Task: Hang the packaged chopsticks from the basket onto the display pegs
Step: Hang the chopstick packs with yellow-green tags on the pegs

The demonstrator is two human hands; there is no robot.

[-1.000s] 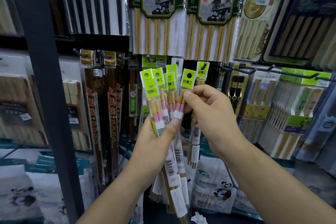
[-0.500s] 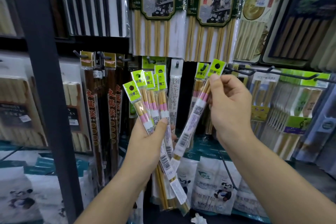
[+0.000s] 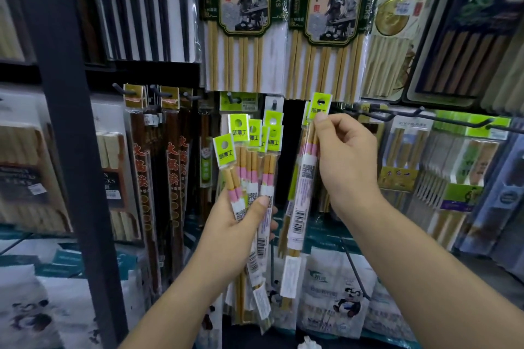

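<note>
Head view: our left hand [image 3: 235, 232] grips a fanned bundle of chopstick packs [image 3: 251, 173]; our right hand [image 3: 348, 161] pinches a single pack [image 3: 306, 178] upright, just right of the bundle.

Retail shop, tableware aisle. Display wall fitted with metal pegs [image 3: 122, 89]; rows of packaged chopsticks [image 3: 246, 8] hung in overlapping ranks; barcode labels [image 3: 298, 224] on packs; dark shelving upright [image 3: 71, 150]; panda-printed bagged goods [image 3: 340, 300] below.

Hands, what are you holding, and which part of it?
The right hand pinches one chopstick packet near its top. The left hand grips a bunch of packets around their middle.
</note>
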